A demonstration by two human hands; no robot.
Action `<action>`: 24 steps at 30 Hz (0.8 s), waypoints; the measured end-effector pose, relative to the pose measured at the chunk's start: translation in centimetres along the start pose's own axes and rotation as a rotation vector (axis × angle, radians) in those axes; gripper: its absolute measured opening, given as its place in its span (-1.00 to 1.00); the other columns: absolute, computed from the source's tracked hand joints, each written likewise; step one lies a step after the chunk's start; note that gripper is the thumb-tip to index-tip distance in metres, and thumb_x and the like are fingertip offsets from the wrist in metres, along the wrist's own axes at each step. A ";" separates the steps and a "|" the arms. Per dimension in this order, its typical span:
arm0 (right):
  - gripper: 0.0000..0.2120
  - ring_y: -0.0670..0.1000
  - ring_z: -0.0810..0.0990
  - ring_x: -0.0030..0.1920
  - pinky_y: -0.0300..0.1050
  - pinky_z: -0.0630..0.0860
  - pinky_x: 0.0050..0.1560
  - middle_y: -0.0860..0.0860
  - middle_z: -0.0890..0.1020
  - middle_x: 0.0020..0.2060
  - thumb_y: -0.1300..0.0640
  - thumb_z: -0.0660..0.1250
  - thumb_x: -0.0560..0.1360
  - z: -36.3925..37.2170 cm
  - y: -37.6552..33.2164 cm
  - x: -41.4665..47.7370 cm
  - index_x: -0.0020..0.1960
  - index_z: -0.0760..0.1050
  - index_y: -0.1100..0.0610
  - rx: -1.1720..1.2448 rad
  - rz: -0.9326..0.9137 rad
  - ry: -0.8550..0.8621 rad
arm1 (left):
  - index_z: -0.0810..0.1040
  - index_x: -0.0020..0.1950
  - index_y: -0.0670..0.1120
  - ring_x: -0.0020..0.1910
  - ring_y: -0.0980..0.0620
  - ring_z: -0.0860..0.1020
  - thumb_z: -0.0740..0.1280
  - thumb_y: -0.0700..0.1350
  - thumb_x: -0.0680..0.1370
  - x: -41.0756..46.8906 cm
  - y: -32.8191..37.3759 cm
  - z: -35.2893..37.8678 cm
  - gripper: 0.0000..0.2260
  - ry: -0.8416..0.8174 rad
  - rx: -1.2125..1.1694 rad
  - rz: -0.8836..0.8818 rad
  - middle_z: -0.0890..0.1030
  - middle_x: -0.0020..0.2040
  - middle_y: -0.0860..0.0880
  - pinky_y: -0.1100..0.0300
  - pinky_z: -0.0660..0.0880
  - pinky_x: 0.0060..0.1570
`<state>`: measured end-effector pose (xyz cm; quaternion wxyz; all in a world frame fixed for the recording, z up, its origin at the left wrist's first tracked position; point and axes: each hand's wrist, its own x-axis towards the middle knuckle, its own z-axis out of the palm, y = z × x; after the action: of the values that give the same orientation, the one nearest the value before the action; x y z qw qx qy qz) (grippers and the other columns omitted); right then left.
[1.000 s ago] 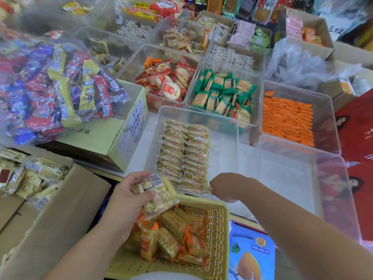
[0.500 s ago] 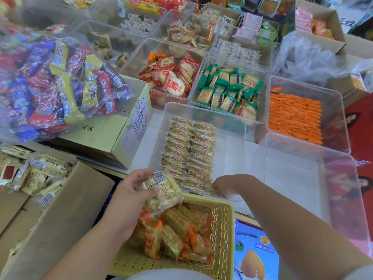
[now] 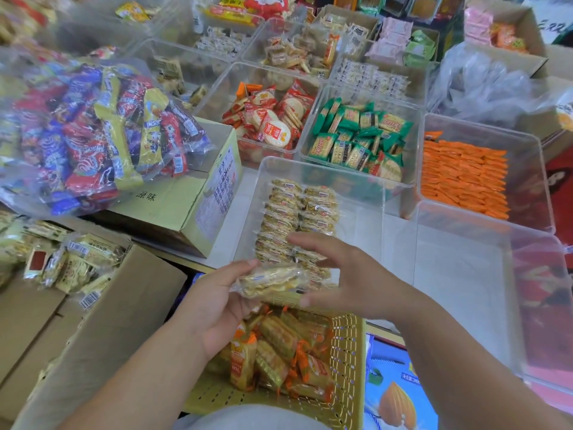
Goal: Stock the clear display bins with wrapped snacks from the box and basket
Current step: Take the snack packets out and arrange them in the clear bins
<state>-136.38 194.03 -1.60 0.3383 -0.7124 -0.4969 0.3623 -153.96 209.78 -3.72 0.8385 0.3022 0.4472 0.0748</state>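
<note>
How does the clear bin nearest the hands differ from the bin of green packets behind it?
The near bin holds pale yellow packets in two neat rows; the green-packet bin holds green packets in a jumble. The near bin's rows fill only its left side; the green-packet bin is covered nearly wall to wall. Both are clear plastic, open-topped.

The near bin point(image 3: 359, 225) is smooth, transparent hard plastic with a light sheen, and the snack pack point(image 3: 269, 280) at its near edge is wrapped in glossy, crinkled clear film. The basket point(image 3: 347, 352) is matt yellowish perforated plastic, and the box point(image 3: 102, 330) at near left is plain matt brown cardboard.
</note>
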 end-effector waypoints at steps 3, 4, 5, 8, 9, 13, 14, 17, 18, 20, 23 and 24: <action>-0.56 -0.24 0.55 0.23 -0.39 0.43 0.13 -0.28 0.60 0.23 -0.05 0.50 0.50 1.8 -0.3 -0.7 0.36 0.54 -0.17 0.130 -0.060 0.143 | 0.68 0.15 -0.29 -0.21 -0.12 0.70 0.36 0.01 0.61 -0.1 -0.3 0.9 -0.64 -0.011 0.044 -0.071 0.71 0.09 -0.31 0.15 0.67 -0.37; -0.66 -0.22 0.61 0.07 -0.39 0.45 0.01 -0.23 0.67 0.09 -0.01 0.47 0.53 2.2 -0.2 -0.8 0.30 0.58 -0.13 0.193 -0.023 0.201 | 0.65 0.21 -0.27 -0.24 -0.13 0.70 0.29 0.10 0.65 -0.1 -0.3 1.0 -0.56 -0.031 0.079 -0.099 0.71 0.08 -0.31 0.17 0.64 -0.43; -0.74 -0.21 0.62 -0.08 -0.35 0.46 -0.08 -0.17 0.69 -0.02 -0.01 0.44 0.56 2.5 -0.1 -0.9 0.24 0.61 -0.12 0.269 0.020 0.257 | 0.65 0.22 -0.23 -0.29 -0.11 0.68 0.24 0.18 0.65 -0.2 -0.4 1.1 -0.50 -0.052 0.128 -0.116 0.72 0.05 -0.28 0.20 0.57 -0.52; -0.84 -0.10 0.70 -0.08 -0.15 0.60 -0.08 -0.08 0.73 -0.07 -0.06 0.39 0.58 3.2 0.6 -1.3 0.14 0.64 -0.11 0.524 0.155 0.367 | 0.67 0.22 -0.12 -0.36 -0.04 0.61 0.38 0.30 0.44 -0.4 -0.7 1.1 -0.42 -0.052 0.284 -0.080 0.73 0.01 -0.19 0.21 0.41 -0.59; -0.82 -0.01 0.73 -0.02 -0.05 0.64 -0.04 -0.03 0.74 -0.03 -0.07 0.39 0.58 3.4 0.9 -1.5 0.14 0.64 -0.08 0.623 0.189 0.378 | 0.67 0.22 -0.10 -0.34 -0.04 0.61 0.45 0.28 0.34 -0.5 -0.7 1.0 -0.40 -0.049 0.339 -0.045 0.73 0.02 -0.18 0.20 0.43 -0.54; -0.72 0.16 0.73 0.03 0.07 0.69 -0.03 0.13 0.74 0.01 -0.09 0.38 0.54 4.2 1.6 -2.2 0.14 0.65 0.05 0.879 0.283 0.352 | 0.75 0.10 0.03 -0.22 0.05 0.63 0.50 0.13 0.37 -1.0 -1.1 1.2 -0.65 -0.072 0.517 0.050 0.75 0.02 -0.12 0.15 0.49 -0.27; -0.70 0.16 0.73 0.03 0.10 0.69 -0.01 0.13 0.74 0.01 -0.10 0.38 0.53 4.4 1.7 -2.3 0.16 0.64 0.05 0.894 0.306 0.348 | 0.76 0.06 0.05 -0.22 0.07 0.64 0.49 0.07 0.44 -1.1 -1.2 1.3 -0.76 -0.075 0.515 0.055 0.76 0.01 -0.12 0.15 0.51 -0.26; -0.57 -0.09 0.69 0.05 -0.12 0.66 -0.03 -0.05 0.65 0.16 -0.12 0.44 0.51 4.9 1.6 -2.5 0.34 0.48 -0.09 0.691 0.381 0.436 | 0.73 0.05 -0.08 -0.17 -0.04 0.71 0.43 -0.08 0.58 -1.1 -1.4 1.7 -0.87 -0.063 0.442 0.032 0.75 0.01 -0.19 0.16 0.60 -0.28; -0.50 -0.19 0.62 0.11 -0.24 0.61 0.00 -0.16 0.57 0.21 -0.16 0.45 0.50 4.9 1.5 -2.7 0.39 0.40 -0.17 0.478 0.385 0.496 | 0.70 0.05 -0.11 -0.17 -0.07 0.72 0.43 -0.10 0.59 -1.1 -1.4 1.8 -0.89 -0.046 0.422 0.029 0.75 0.00 -0.21 0.15 0.62 -0.29; -0.35 -0.24 0.46 0.27 -0.29 0.47 0.19 -0.27 0.43 0.29 -0.26 0.43 0.43 5.1 0.9 -3.2 0.45 0.30 -0.24 0.114 0.278 0.558 | 0.64 0.02 -0.15 -0.21 -0.10 0.73 0.44 -0.13 0.58 -1.0 -1.5 2.1 -0.90 0.006 0.401 0.039 0.75 -0.05 -0.23 0.13 0.64 -0.32; -0.28 -0.09 0.33 0.44 -0.16 0.33 0.40 -0.17 0.36 0.43 -0.32 0.40 0.38 6.1 -0.3 -3.5 0.49 0.32 -0.19 -0.176 0.095 0.393 | 0.62 -0.01 -0.17 -0.25 -0.18 0.72 0.46 -0.18 0.55 -1.1 -1.5 2.8 -0.92 0.047 0.369 0.038 0.73 -0.18 -0.25 0.10 0.63 -0.38; -0.28 -0.04 0.31 0.46 -0.10 0.32 0.43 -0.12 0.36 0.46 -0.29 0.41 0.40 6.6 -0.5 -3.5 0.50 0.32 -0.16 -0.254 0.076 0.345 | 0.63 -0.01 -0.17 -0.25 -0.20 0.72 0.46 -0.18 0.55 -1.1 -1.6 3.0 -0.92 0.042 0.374 0.031 0.72 -0.19 -0.26 0.11 0.61 -0.40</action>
<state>-143.06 191.68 -3.86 0.3118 -0.8190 -0.4461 0.1818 -152.42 206.71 -2.59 0.7570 0.4579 0.4660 0.0097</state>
